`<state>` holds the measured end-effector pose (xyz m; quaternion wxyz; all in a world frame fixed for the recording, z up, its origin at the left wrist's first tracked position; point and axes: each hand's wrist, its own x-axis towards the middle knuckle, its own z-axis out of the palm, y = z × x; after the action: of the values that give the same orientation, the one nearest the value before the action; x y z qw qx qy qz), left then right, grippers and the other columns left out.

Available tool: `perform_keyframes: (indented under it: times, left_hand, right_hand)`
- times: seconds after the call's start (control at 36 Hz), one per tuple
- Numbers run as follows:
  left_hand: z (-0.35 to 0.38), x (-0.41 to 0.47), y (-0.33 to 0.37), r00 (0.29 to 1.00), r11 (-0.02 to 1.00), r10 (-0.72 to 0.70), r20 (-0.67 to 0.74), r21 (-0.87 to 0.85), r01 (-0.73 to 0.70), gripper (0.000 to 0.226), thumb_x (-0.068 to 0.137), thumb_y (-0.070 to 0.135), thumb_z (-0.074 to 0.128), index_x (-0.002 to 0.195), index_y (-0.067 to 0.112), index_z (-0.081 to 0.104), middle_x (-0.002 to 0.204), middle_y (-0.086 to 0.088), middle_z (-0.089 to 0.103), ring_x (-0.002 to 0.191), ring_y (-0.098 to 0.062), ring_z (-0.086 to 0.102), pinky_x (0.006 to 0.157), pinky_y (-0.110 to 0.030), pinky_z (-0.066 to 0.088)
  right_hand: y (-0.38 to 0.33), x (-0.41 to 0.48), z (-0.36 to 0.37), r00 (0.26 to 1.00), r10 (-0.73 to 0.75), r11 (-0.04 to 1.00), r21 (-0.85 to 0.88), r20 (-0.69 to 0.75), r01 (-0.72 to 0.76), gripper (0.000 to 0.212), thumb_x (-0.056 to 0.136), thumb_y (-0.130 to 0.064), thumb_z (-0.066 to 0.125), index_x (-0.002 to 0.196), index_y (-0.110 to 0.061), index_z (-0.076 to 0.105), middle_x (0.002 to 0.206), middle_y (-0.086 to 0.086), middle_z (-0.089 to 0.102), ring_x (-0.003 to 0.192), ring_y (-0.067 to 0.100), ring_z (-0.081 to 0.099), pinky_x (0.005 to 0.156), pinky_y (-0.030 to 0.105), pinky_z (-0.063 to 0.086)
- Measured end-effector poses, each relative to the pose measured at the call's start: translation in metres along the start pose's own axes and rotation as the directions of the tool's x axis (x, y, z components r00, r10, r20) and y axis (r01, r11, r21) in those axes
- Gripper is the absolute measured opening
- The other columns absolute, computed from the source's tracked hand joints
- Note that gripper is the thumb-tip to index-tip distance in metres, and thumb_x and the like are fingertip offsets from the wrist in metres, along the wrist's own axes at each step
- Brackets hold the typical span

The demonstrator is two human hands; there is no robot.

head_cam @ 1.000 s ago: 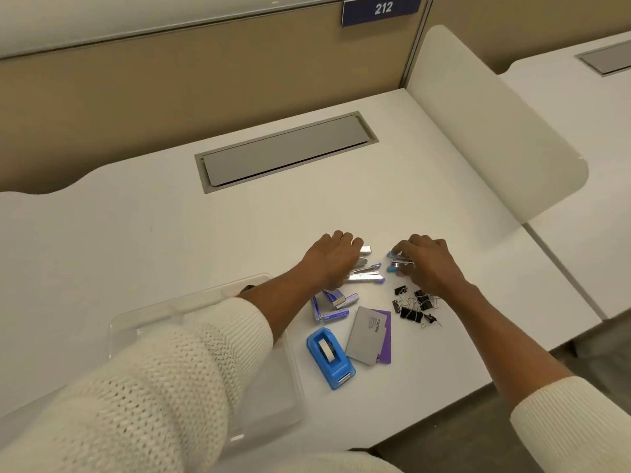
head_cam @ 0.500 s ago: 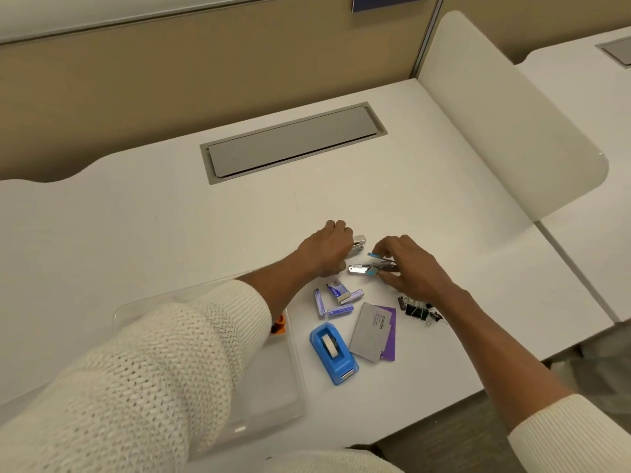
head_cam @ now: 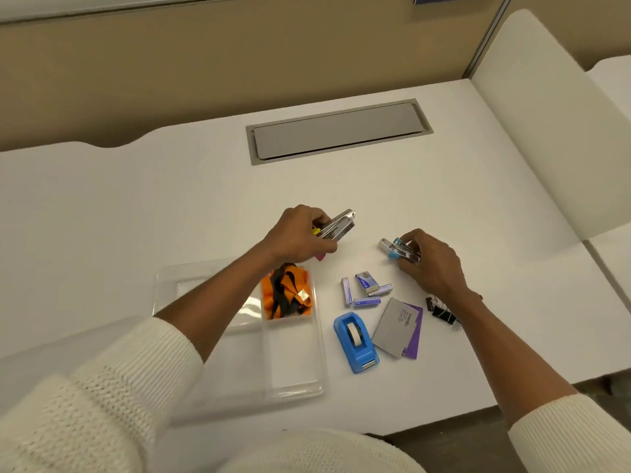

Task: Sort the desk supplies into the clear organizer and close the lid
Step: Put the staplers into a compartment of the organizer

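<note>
A smooth white desk (head_cam: 170, 199), its matte top broken by a long grey rectangular hatch (head_cam: 338, 131) set flush near the tan partition, fills the view beneath a person in cream waffle-knit sleeves. At the near left lies the clear organizer (head_cam: 293, 363), a shallow, glossy plastic tray with rounded corners and thin dividing walls; its far right compartment holds a crumpled orange fabric lanyard (head_cam: 286, 295) with black strapping, and its other compartments look bare where the forearm does not cover them. The left hand (head_cam: 297, 238) hovers just beyond the tray's far edge, clenched around a bundle of slim, shiny metal staplers (head_cam: 338, 225) that jut out past the knuckles, with a trace of yellow and pink at the grip. The right hand (head_cam: 433, 264), resting low at the desk, grasps a second small metal stapler with blue trim (head_cam: 397, 249). Between the arms sit a chunky blue plastic tape dispenser (head_cam: 355, 343), a flat grey card over a purple card (head_cam: 401, 327), and four little purple staple boxes (head_cam: 365, 288) scattered close together. Black binder clips (head_cam: 440, 310) cluster beside the right wrist, partly hidden by it.
</note>
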<state>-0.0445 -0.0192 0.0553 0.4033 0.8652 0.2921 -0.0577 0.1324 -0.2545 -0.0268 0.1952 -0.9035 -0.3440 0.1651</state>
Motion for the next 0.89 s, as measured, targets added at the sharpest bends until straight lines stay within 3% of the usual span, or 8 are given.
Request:
perform_keyframes:
  times: [0.17, 0.25, 0.33, 0.47, 0.56, 0.64, 0.75, 0.89]
  left_hand:
    - [-0.032, -0.067, -0.034, 0.954, 0.967, -0.230, -0.193, -0.157, 0.201, 0.037, 0.072, 0.023, 0.086, 0.108, 0.020, 0.077, 0.097, 0.002, 0.074, 0.085, -0.018, 0.071, 0.060, -0.027, 0.055]
    - [-0.036, -0.098, -0.053, 0.875, 0.911, -0.398, -0.274, -0.230, 0.342, 0.025, 0.069, 0.023, 0.086, 0.092, 0.017, 0.078, 0.082, 0.001, 0.074, 0.071, -0.015, 0.065, 0.056, -0.025, 0.044]
    - [-0.030, -0.122, -0.073, 0.781, 0.844, -0.534, -0.325, -0.268, 0.465, 0.021, 0.065, 0.026, 0.086, 0.081, 0.016, 0.077, 0.078, -0.002, 0.075, 0.071, -0.023, 0.068, 0.054, -0.027, 0.047]
    - [-0.017, -0.142, -0.091, 0.734, 0.806, -0.588, -0.340, -0.168, 0.568, 0.037, 0.071, 0.034, 0.088, 0.096, 0.008, 0.076, 0.087, -0.006, 0.069, 0.071, -0.022, 0.061, 0.047, -0.023, 0.035]
    - [-0.007, -0.144, -0.093, 0.734, 0.807, -0.575, -0.361, -0.102, 0.582, 0.038, 0.069, 0.038, 0.087, 0.084, 0.008, 0.069, 0.082, -0.004, 0.067, 0.073, -0.025, 0.064, 0.051, -0.027, 0.036]
    - [0.007, -0.143, -0.089, 0.754, 0.827, -0.525, -0.394, -0.025, 0.562, 0.037, 0.074, 0.036, 0.085, 0.076, 0.012, 0.057, 0.084, -0.006, 0.063, 0.078, -0.025, 0.061, 0.058, -0.028, 0.037]
    - [0.019, -0.138, -0.085, 0.779, 0.831, -0.491, -0.391, 0.057, 0.553, 0.042, 0.085, 0.035, 0.080, 0.114, 0.008, 0.067, 0.114, -0.012, 0.065, 0.106, -0.029, 0.062, 0.073, -0.030, 0.041]
    - [0.021, -0.138, -0.089, 0.778, 0.838, -0.469, -0.417, 0.066, 0.541, 0.031, 0.093, 0.031, 0.070, 0.115, 0.009, 0.067, 0.118, -0.013, 0.063, 0.112, -0.032, 0.060, 0.076, -0.033, 0.042]
  right_hand:
    - [-0.042, -0.003, -0.002, 0.978, 0.200, 0.897, 0.412, -0.063, -0.157, 0.035, 0.083, -0.034, 0.082, 0.112, -0.025, 0.065, 0.090, -0.008, 0.076, 0.090, 0.018, 0.071, 0.081, 0.042, 0.059]
    - [-0.081, -0.007, -0.004, 0.973, 0.227, 0.806, 0.569, -0.041, -0.164, 0.037, 0.081, -0.035, 0.084, 0.112, -0.025, 0.066, 0.089, -0.006, 0.078, 0.087, 0.016, 0.075, 0.085, 0.046, 0.061]
    - [-0.126, -0.018, 0.003, 0.985, 0.167, 0.750, 0.642, 0.050, -0.160, 0.037, 0.082, -0.032, 0.083, 0.114, -0.022, 0.066, 0.081, -0.003, 0.080, 0.078, 0.015, 0.078, 0.084, 0.050, 0.063]
    - [-0.195, -0.045, 0.032, 0.982, 0.043, 0.772, 0.617, 0.186, -0.151, 0.032, 0.080, -0.035, 0.083, 0.106, -0.024, 0.068, 0.073, -0.002, 0.080, 0.074, 0.014, 0.078, 0.081, 0.046, 0.064]
    - [-0.224, -0.059, 0.054, 0.979, 0.039, 0.827, 0.543, 0.202, -0.145, 0.023, 0.080, -0.030, 0.081, 0.098, -0.024, 0.068, 0.067, -0.004, 0.077, 0.068, 0.014, 0.076, 0.073, 0.043, 0.064]
    - [-0.240, -0.067, 0.076, 0.977, 0.051, 0.874, 0.465, 0.207, -0.144, 0.031, 0.080, -0.037, 0.082, 0.102, -0.020, 0.068, 0.077, -0.003, 0.078, 0.076, 0.015, 0.074, 0.077, 0.042, 0.063]
    - [-0.244, -0.070, 0.094, 0.981, 0.072, 0.906, 0.400, 0.182, -0.141, 0.035, 0.077, -0.048, 0.079, 0.100, -0.027, 0.064, 0.088, -0.005, 0.076, 0.081, 0.016, 0.073, 0.081, 0.043, 0.063]
    - [-0.238, -0.073, 0.102, 0.988, 0.043, 0.930, 0.355, 0.149, -0.094, 0.029, 0.080, -0.039, 0.079, 0.100, -0.027, 0.062, 0.083, -0.009, 0.073, 0.077, 0.016, 0.072, 0.080, 0.042, 0.062]
